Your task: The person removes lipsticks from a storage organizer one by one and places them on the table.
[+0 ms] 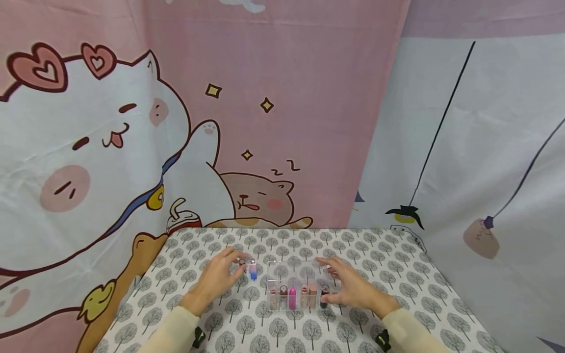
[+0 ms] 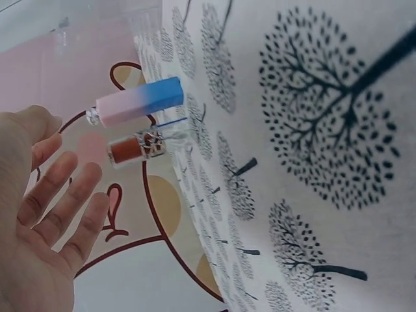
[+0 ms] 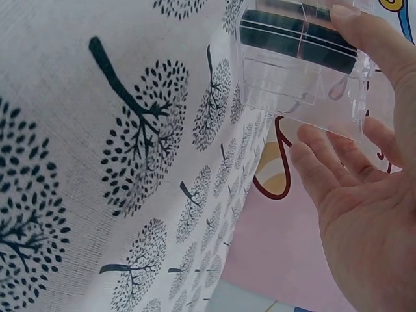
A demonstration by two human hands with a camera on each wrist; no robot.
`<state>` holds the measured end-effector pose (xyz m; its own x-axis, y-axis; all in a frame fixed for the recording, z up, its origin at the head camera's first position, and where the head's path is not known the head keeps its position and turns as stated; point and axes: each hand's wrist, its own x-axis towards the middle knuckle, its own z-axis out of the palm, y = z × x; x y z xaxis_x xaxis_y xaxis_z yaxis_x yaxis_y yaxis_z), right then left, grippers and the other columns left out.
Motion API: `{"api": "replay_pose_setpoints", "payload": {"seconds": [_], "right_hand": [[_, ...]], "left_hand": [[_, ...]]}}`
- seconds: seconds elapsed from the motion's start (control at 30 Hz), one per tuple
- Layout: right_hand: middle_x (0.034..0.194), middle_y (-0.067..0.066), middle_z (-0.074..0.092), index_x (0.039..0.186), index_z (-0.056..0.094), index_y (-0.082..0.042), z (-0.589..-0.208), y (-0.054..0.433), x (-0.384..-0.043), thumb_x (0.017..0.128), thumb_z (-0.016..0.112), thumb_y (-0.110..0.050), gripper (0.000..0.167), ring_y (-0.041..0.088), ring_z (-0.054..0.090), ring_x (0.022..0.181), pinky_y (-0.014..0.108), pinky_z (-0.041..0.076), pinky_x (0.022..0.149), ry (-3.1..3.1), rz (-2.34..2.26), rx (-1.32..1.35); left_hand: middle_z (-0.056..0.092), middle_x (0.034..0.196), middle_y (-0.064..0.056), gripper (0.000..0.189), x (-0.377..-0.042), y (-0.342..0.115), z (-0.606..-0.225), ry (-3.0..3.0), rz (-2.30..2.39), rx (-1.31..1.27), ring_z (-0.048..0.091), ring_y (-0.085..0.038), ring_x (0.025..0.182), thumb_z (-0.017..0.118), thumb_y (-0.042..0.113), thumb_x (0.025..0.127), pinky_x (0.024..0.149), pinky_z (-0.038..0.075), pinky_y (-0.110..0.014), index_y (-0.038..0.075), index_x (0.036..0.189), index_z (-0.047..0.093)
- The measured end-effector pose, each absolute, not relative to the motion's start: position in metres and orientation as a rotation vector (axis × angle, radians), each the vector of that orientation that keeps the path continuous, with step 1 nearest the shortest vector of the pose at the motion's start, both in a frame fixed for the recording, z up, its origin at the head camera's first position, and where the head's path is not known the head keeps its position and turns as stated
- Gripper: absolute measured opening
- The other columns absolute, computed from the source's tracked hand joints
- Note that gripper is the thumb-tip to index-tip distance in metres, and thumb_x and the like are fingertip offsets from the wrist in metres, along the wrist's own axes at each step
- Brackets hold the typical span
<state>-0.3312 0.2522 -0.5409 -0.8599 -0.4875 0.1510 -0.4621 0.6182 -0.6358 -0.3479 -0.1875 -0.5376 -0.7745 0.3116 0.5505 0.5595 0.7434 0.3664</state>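
Observation:
My left hand [image 1: 222, 272] reaches beside two upright tubes on the cloth, fingers loosely bent and holding nothing. One is a pink-to-blue lip gloss tube [image 2: 140, 103]; the other is a clear tube with brown-red contents [image 2: 127, 151]. In the left wrist view a small gap separates the fingertips from both. My right hand [image 1: 350, 284] spans the right side of a clear lipstick organizer [image 3: 279, 91], thumb on its front edge, fingers at the back. A row of lipsticks stands in its front slots, including a magenta one [image 1: 293, 298] and a black one [image 1: 324, 294].
A white tablecloth [image 1: 278, 333] with grey tree prints covers the table. Behind it hangs a pink cartoon curtain [image 1: 318, 122], and a paler curtain [image 1: 441, 162] hangs at the right. The two tubes stand left of the organizer.

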Motion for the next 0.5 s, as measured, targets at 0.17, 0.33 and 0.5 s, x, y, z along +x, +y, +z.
{"api": "replay_pose_setpoints", "payload": {"seconds": [0.17, 0.33, 0.5], "right_hand": [[0.177, 0.018, 0.05, 0.18, 0.043, -0.027, -0.54, 0.251, -0.33, 0.088, 0.103, -0.045, 0.112, 0.047, 0.065, 0.149, 0.076, 0.062, 0.116, 2.874, -0.978, -0.865], [0.178, 0.018, 0.05, 0.179, 0.044, -0.013, -0.539, 0.25, -0.329, 0.089, 0.101, -0.048, 0.111, 0.05, 0.06, 0.154, 0.078, 0.055, 0.124, 2.949, -0.842, -0.965], [0.178, 0.02, 0.051, 0.177, 0.045, -0.007, -0.536, 0.249, -0.329, 0.091, 0.1, -0.049, 0.11, 0.053, 0.058, 0.157, 0.08, 0.052, 0.125, 2.977, -0.787, -1.002]], "left_hand": [[0.081, 0.118, -0.008, 0.029, -0.343, -0.183, -0.533, -2.455, -0.74, -0.724, 0.081, -0.024, 0.098, 0.092, 0.01, 0.1, 0.078, 0.072, -0.033, 0.011, 0.127, 0.084], [0.079, 0.115, -0.002, 0.025, -0.339, -0.177, -0.533, -2.454, -0.732, -0.787, 0.078, -0.019, 0.094, 0.091, 0.019, 0.104, 0.071, 0.065, -0.022, 0.012, 0.127, 0.083], [0.081, 0.123, 0.001, 0.022, -0.333, -0.171, -0.534, -2.439, -0.705, -0.845, 0.082, -0.021, 0.101, 0.089, 0.019, 0.105, 0.081, 0.072, -0.03, 0.017, 0.126, 0.083]]}}
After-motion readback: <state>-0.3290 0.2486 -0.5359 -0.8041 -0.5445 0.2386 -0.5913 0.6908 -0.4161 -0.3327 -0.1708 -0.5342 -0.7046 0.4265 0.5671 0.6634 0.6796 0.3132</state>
